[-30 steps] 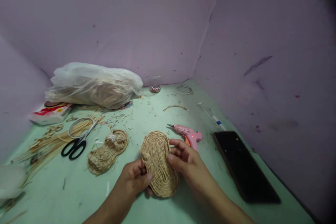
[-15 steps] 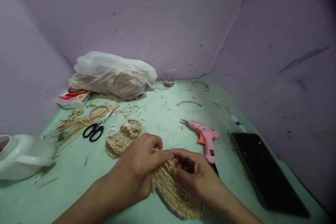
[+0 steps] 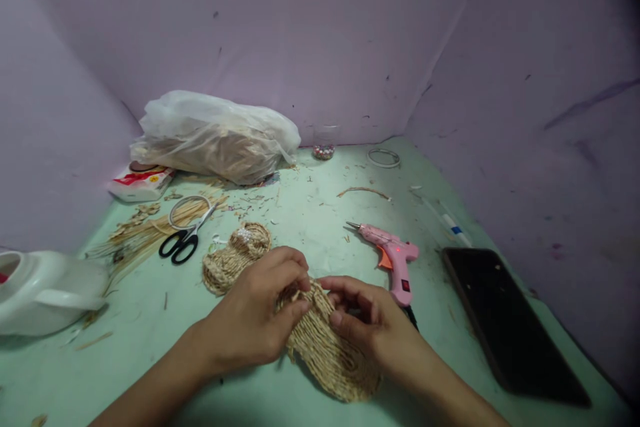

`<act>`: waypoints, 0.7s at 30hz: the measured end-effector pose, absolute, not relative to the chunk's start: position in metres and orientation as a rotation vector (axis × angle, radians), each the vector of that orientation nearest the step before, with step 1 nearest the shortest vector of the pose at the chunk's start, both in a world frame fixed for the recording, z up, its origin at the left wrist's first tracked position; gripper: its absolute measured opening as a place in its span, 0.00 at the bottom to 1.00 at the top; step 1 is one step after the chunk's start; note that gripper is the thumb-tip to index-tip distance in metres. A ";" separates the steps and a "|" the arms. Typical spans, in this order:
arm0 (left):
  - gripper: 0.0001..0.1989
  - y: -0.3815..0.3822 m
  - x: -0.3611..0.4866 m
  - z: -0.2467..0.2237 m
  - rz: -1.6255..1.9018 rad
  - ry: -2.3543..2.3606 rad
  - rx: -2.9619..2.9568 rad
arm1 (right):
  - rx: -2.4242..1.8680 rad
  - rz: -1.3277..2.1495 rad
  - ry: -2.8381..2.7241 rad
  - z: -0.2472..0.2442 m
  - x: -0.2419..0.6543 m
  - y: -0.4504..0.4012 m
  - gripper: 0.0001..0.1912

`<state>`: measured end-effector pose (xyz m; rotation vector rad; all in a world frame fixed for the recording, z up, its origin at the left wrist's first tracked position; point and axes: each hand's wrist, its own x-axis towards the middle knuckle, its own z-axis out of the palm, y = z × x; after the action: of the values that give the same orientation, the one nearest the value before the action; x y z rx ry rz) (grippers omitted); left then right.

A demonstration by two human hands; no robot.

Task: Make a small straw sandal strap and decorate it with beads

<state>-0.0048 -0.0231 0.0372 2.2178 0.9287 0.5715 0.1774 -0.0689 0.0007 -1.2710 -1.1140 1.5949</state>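
A woven straw slipper (image 3: 330, 353), made of coiled twisted cord, is held at its upper end between both hands. My left hand (image 3: 260, 303) is closed on its top left edge, thumb and fingers pinching near a raised strand. My right hand (image 3: 370, 320) grips the right edge, its thumb on the woven face and its fingers curled. Behind my left hand lies a second straw slipper (image 3: 227, 267) with a cluster of white beads (image 3: 245, 235) on it. A pink glue gun (image 3: 393, 253), its red light lit, rests on its side beyond my right hand.
Black-handled scissors (image 3: 183, 243) lie beside straw strands (image 3: 135, 233) on the left. A white pitcher-like container (image 3: 55, 290) stands at far left, a black phone (image 3: 515, 327) at right. Behind are a plastic bag (image 3: 220, 137), a bead jar (image 3: 324, 150) and a ring (image 3: 383, 158).
My left thumb has moved back from my right fingertips, uncovering more of the slipper's upper end. The slipper's lower end has shifted slightly up and left. The view has tilted a little.
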 end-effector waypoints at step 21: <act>0.10 -0.021 0.004 0.029 0.564 1.176 1.679 | -1.275 1.514 -1.192 0.004 0.176 -0.070 0.15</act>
<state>0.0043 -0.0215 0.0285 1.6788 1.1757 0.5644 0.1760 -0.0700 0.0044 -1.2754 -1.1924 1.5140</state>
